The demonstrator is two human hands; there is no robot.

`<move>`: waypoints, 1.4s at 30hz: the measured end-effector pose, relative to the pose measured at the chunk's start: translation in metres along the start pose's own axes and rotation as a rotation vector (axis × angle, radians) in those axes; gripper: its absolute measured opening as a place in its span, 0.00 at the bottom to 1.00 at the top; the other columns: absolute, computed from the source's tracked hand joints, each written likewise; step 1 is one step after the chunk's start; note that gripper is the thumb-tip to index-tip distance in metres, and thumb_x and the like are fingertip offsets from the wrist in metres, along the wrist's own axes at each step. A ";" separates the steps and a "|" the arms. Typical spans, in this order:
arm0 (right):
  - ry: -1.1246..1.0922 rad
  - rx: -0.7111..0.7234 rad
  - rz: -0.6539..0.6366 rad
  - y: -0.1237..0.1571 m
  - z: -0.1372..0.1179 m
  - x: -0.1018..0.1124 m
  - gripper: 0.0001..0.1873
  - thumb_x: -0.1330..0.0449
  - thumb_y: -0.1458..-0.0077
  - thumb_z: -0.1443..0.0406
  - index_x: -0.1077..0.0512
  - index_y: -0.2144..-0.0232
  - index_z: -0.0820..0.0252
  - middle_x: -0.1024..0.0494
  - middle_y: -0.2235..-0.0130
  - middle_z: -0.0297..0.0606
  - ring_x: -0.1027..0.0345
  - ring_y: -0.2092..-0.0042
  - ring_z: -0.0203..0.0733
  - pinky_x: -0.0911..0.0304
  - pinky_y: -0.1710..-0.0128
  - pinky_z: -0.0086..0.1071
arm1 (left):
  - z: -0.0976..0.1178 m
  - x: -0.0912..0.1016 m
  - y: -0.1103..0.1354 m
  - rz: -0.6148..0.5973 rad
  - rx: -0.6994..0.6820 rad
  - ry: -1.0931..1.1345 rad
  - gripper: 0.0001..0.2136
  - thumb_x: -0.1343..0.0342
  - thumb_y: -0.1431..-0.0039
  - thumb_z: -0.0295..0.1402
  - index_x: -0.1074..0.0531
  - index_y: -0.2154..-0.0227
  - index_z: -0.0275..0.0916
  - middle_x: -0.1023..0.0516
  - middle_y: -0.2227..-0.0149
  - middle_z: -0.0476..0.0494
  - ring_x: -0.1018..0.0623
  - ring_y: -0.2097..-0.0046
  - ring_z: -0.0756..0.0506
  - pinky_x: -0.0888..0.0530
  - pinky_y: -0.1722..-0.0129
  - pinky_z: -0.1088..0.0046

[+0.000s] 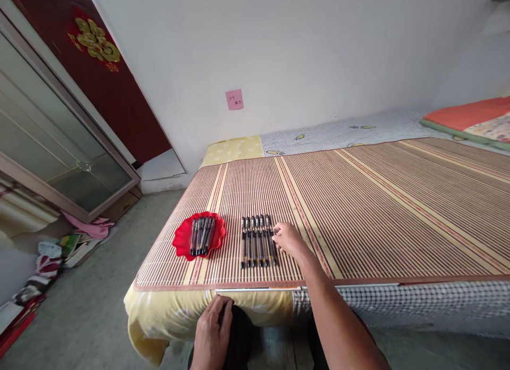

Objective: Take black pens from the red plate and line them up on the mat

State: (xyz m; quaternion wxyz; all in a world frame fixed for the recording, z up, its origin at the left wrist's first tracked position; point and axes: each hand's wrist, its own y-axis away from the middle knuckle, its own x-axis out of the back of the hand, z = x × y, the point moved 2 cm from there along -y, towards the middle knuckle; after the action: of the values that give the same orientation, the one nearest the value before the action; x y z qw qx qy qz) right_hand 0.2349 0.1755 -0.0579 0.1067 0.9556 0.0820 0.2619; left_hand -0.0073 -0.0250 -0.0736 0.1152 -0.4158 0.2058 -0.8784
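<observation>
Several black pens [257, 241] lie side by side in a neat row on the striped bamboo mat [358, 200]. My right hand [287, 238] reaches over the mat, its curled fingertips touching the rightmost pen of the row. A red scalloped plate [181, 241] sits left of the row and holds several more black pens [201, 235]. My left hand [212, 333] rests flat on my dark-clothed knee below the bed's edge, fingers stretched out and holding nothing.
The mat covers a bed with a yellow sheet [167, 311] hanging at the near corner. A white wall with a pink sticky note [234, 99] stands behind. A glass cabinet [48, 146] and clutter [51, 253] lie on the floor at left. Folded bedding [470, 117] sits far right.
</observation>
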 end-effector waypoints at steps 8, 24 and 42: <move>-0.012 0.000 -0.010 -0.002 0.001 0.000 0.11 0.43 0.39 0.75 0.28 0.54 0.65 0.18 0.58 0.45 0.21 0.68 0.35 0.33 0.78 0.20 | -0.003 -0.001 0.001 0.000 0.015 -0.032 0.16 0.52 0.30 0.44 0.23 0.65 0.42 0.16 0.68 0.44 0.15 0.65 0.43 0.19 0.61 0.70; -0.041 0.029 -0.043 -0.001 0.003 0.001 0.14 0.41 0.41 0.75 0.27 0.53 0.66 0.18 0.67 0.40 0.22 0.71 0.35 0.31 0.74 0.22 | -0.002 0.000 0.001 -0.004 -0.018 -0.053 0.15 0.51 0.29 0.42 0.23 0.64 0.42 0.16 0.65 0.43 0.15 0.63 0.43 0.18 0.60 0.70; -0.026 0.048 -0.042 0.004 -0.002 0.004 0.18 0.43 0.40 0.75 0.29 0.48 0.66 0.18 0.65 0.40 0.23 0.69 0.36 0.30 0.75 0.24 | 0.000 0.000 -0.001 0.003 0.009 -0.025 0.15 0.51 0.30 0.43 0.22 0.64 0.42 0.15 0.66 0.42 0.15 0.63 0.42 0.18 0.59 0.67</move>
State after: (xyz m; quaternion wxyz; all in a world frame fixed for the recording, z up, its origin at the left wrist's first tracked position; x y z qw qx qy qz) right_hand 0.2376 0.1728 -0.0528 0.0902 0.9593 0.1071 0.2450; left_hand -0.0074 -0.0243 -0.0731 0.1209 -0.4260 0.2011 -0.8737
